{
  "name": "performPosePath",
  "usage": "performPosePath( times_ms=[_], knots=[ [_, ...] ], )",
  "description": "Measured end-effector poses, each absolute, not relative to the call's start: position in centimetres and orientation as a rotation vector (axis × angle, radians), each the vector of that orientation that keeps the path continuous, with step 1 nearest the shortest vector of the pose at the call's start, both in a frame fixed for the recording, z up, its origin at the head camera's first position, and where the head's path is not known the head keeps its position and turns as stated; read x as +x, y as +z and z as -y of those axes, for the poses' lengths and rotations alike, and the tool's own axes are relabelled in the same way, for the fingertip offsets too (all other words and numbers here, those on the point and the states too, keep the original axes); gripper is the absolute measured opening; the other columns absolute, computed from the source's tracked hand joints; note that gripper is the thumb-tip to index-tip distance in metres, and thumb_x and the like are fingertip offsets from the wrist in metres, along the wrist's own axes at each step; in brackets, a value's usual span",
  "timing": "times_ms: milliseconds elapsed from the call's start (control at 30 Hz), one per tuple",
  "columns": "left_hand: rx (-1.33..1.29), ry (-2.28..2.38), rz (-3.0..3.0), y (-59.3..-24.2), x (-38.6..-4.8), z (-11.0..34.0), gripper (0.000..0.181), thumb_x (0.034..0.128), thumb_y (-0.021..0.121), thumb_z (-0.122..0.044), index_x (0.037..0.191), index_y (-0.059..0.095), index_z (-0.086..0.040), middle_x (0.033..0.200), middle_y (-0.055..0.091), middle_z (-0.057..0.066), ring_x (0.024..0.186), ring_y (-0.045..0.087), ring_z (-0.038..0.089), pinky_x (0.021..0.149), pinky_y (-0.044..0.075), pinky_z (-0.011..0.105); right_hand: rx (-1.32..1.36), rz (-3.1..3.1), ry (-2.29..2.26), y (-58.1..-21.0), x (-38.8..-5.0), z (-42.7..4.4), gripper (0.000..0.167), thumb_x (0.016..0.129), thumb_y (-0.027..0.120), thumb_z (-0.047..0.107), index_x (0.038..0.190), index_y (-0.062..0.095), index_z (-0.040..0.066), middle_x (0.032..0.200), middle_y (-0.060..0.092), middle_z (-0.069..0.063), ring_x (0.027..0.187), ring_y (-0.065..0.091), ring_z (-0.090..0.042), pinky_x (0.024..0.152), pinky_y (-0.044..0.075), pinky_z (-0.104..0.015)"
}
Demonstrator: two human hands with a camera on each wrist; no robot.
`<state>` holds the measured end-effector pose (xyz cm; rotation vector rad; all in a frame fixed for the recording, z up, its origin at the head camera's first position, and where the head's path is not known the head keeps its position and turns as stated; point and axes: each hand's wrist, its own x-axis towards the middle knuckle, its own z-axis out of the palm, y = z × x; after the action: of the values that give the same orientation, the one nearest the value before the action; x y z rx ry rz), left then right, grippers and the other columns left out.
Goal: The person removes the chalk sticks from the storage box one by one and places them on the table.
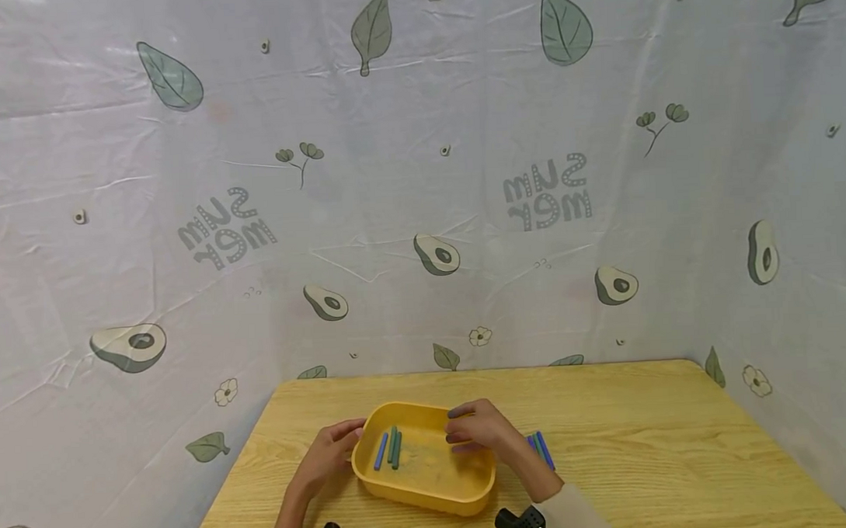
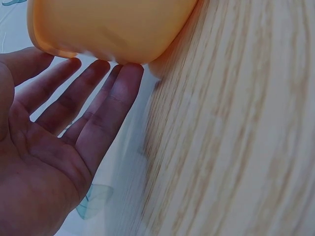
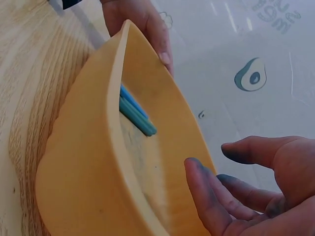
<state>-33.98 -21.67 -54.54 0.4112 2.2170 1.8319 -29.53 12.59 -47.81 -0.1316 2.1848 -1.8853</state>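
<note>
A yellow tray (image 1: 403, 494) stands on the table, with one blue stick (image 1: 380, 452) and two green sticks (image 1: 396, 450) at its left side. My left hand (image 1: 326, 456) touches the tray's left end; in the left wrist view the fingertips of that hand (image 2: 64, 132) rest against the tray wall (image 2: 113, 29), fingers extended. Over the tray's right part is my right hand (image 1: 479, 427), its fingers slightly bent and apart. In the right wrist view this hand (image 3: 256, 191) holds nothing, and its fingertips look dark-smudged.
Several blue, purple and green sticks (image 1: 541, 451) lie on the wooden table (image 1: 632, 443) to the right of the tray, partly behind the right forearm. A patterned sheet (image 1: 393, 203) hangs behind the table and along both sides.
</note>
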Motion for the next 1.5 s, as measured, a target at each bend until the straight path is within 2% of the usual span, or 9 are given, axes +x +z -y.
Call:
performPosePath(
  times_ms=[200,333,700,1033,1233,1367,1500],
  knots=[
    [0.41,1.845,-2.2,-54.4,-34.1,21.7,0.055,0.1128,0.058,-0.031,0.154,0.054,0.005,0.156,0.055,0.03,0.128,0.069,0.034,0.091,0.066,0.045,-0.116,-2.092,-1.936,-48.3,-30.6,-11.7,0.052,0.099,0.071,0.005,0.14,0.054,-0.021,0.121,0.073,-0.032,0.106,0.079,-0.038,0.089,0.066,-0.047],
    [0.42,1.844,-2.195,-54.3,-34.0,21.7,0.054,0.1131,0.057,-0.03,0.154,0.054,0.005,0.157,0.054,0.03,0.128,0.069,0.034,0.091,0.066,0.045,-0.09,-2.049,-1.951,-48.5,-31.0,-11.1,0.053,0.099,0.072,0.006,0.141,0.054,-0.021,0.123,0.073,-0.033,0.103,0.08,-0.034,0.091,0.066,-0.047],
    [0.421,1.834,-2.194,-54.3,-34.0,21.8,0.055,0.1129,0.058,-0.031,0.155,0.053,0.004,0.157,0.053,0.03,0.129,0.068,0.037,0.092,0.066,0.046,-0.062,-2.026,-1.944,-49.5,-32.0,-9.2,0.05,0.098,0.072,0.007,0.138,0.058,-0.019,0.117,0.074,-0.026,0.1,0.079,-0.031,0.091,0.066,-0.049],
    [0.426,1.827,-2.201,-54.1,-34.2,21.7,0.055,0.1131,0.057,-0.032,0.155,0.054,0.004,0.157,0.055,0.029,0.129,0.068,0.033,0.093,0.066,0.044,0.014,-2.065,-1.894,-49.3,-32.6,-7.7,0.031,0.097,0.074,0.007,0.122,0.071,-0.011,0.109,0.076,-0.02,0.097,0.079,-0.028,0.087,0.067,-0.045],
    [0.424,1.831,-2.201,-54.1,-34.5,21.7,0.055,0.1125,0.058,-0.033,0.154,0.055,0.003,0.156,0.056,0.028,0.128,0.069,0.033,0.092,0.066,0.044,0.008,-2.076,-1.869,-49.2,-32.8,-7.2,0.026,0.097,0.074,0.008,0.116,0.074,-0.01,0.108,0.076,-0.021,0.093,0.079,-0.025,0.085,0.068,-0.043],
    [0.411,1.828,-2.212,-54.2,-34.4,21.9,0.056,0.1118,0.06,-0.035,0.154,0.055,0.003,0.156,0.057,0.028,0.128,0.069,0.034,0.092,0.066,0.044,-0.01,-2.067,-1.875,-49.3,-32.7,-6.8,0.027,0.097,0.073,0.007,0.118,0.073,-0.011,0.112,0.076,-0.025,0.094,0.079,-0.027,0.087,0.067,-0.045],
    [0.393,1.826,-2.224,-54.4,-34.2,22.0,0.055,0.1118,0.06,-0.034,0.153,0.056,0.003,0.156,0.057,0.027,0.129,0.068,0.031,0.093,0.066,0.042,-0.019,-2.055,-1.877,-49.6,-32.6,-6.1,0.037,0.097,0.074,0.005,0.127,0.068,-0.015,0.115,0.076,-0.028,0.099,0.079,-0.033,0.088,0.067,-0.046]
  ],
)
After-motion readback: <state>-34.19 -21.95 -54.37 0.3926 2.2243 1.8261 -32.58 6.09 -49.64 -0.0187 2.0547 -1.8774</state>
